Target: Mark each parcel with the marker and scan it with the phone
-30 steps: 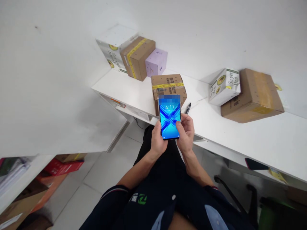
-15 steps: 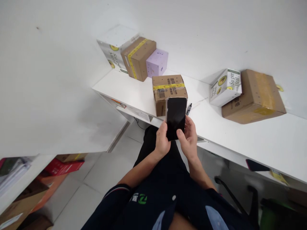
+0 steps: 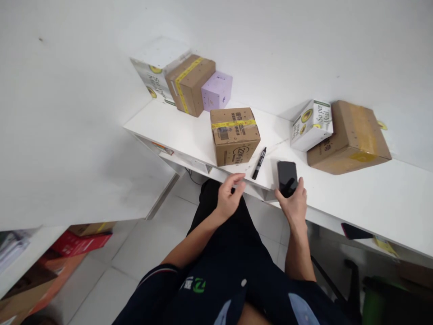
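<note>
Right hand (image 3: 294,205) pinches near end of phone (image 3: 286,174), at near edge of surface (image 3: 341,196), right of pen (image 3: 259,164). Left hand (image 3: 228,201) has nothing, thumb and fingers apart, near middle box (image 3: 233,135). Step looks like setting phone down; next move calls for gentle letting go.

Single head-worn view, facing forward and down, near, above the white desk (image 3: 338,194)
</note>
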Action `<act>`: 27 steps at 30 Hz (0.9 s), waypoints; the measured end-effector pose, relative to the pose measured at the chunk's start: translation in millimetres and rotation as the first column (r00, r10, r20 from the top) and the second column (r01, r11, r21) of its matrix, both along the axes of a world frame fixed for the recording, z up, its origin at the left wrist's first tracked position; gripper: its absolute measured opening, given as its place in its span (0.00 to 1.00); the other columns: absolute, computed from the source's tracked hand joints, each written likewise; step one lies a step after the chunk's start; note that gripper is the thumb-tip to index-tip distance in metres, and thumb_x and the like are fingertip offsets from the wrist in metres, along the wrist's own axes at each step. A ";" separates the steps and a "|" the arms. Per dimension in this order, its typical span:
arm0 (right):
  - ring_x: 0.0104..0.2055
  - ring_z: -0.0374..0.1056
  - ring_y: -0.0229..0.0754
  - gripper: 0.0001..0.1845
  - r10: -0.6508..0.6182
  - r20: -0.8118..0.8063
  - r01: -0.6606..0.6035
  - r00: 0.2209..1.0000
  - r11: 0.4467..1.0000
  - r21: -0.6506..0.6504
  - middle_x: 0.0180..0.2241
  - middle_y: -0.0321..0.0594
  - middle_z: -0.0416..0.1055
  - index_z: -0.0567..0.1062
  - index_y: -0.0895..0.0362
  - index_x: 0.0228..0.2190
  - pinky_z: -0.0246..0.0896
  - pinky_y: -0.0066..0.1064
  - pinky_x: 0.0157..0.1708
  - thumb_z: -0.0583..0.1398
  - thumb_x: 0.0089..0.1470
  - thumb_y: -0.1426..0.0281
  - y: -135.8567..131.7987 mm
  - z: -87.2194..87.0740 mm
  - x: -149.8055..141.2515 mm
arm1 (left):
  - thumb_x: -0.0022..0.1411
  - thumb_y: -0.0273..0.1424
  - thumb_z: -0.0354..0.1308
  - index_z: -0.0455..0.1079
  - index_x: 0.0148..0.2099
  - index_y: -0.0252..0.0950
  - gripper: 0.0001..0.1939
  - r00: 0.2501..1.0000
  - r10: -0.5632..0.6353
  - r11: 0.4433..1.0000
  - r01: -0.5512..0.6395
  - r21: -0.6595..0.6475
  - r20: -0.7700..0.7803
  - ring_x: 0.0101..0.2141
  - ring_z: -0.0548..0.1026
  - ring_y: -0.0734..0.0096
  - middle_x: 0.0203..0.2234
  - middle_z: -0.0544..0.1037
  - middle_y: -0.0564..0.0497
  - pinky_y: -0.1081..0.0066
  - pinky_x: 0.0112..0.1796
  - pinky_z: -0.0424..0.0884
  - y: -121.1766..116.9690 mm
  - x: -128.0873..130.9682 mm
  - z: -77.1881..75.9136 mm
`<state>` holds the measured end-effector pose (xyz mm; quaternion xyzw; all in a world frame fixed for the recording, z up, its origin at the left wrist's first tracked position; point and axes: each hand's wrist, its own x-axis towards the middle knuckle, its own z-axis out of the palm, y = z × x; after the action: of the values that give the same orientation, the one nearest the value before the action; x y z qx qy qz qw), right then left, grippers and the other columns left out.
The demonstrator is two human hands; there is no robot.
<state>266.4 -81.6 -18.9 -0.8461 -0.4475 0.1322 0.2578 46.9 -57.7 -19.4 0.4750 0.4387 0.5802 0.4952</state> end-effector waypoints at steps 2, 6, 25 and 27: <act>0.59 0.62 0.71 0.56 0.012 0.161 -0.002 0.987 0.998 -0.057 0.58 0.71 0.66 0.54 0.70 0.68 0.57 0.62 0.58 0.64 0.46 0.55 5.3 -6.2 14.8 | 0.59 0.42 0.66 0.75 0.43 0.40 0.14 0.977 0.214 0.977 -0.214 -0.010 -0.007 0.42 0.77 0.64 0.40 0.78 0.48 0.62 0.49 0.72 15.1 -13.9 -10.1; 0.56 0.63 0.69 0.49 0.052 0.285 -0.029 0.957 0.996 -0.084 0.55 0.70 0.69 0.61 0.72 0.64 0.54 0.60 0.59 0.63 0.49 0.55 7.9 -15.9 29.5 | 0.59 0.39 0.67 0.68 0.46 0.40 0.16 0.931 0.364 0.931 -0.364 -0.009 -0.023 0.45 0.73 0.63 0.45 0.74 0.46 0.62 0.52 0.69 44.7 -39.3 -27.9; 0.53 0.63 0.53 0.32 0.539 -0.002 -0.481 0.843 0.755 0.446 0.51 0.52 0.71 0.63 0.55 0.61 0.58 0.53 0.57 0.55 0.61 0.55 135.6 9.0 -69.8 | 0.60 0.46 0.65 0.70 0.62 0.41 0.31 0.952 0.217 0.976 -0.206 0.074 -0.216 0.61 0.68 0.50 0.58 0.73 0.40 0.52 0.63 0.60 104.1 -33.7 -25.6; 0.55 0.63 0.53 0.37 0.471 -0.011 -0.409 0.882 0.776 0.480 0.54 0.54 0.66 0.57 0.56 0.65 0.61 0.52 0.56 0.55 0.60 0.54 148.7 10.3 -58.6 | 0.61 0.48 0.63 0.69 0.63 0.42 0.32 0.970 0.159 0.986 -0.146 0.083 -0.184 0.58 0.71 0.53 0.58 0.73 0.40 0.56 0.59 0.67 126.7 -21.3 -21.2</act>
<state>207.7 67.1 -8.6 -0.6202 -0.6335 0.1328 0.4431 25.6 69.0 -40.6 0.5100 0.4990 0.5834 0.3880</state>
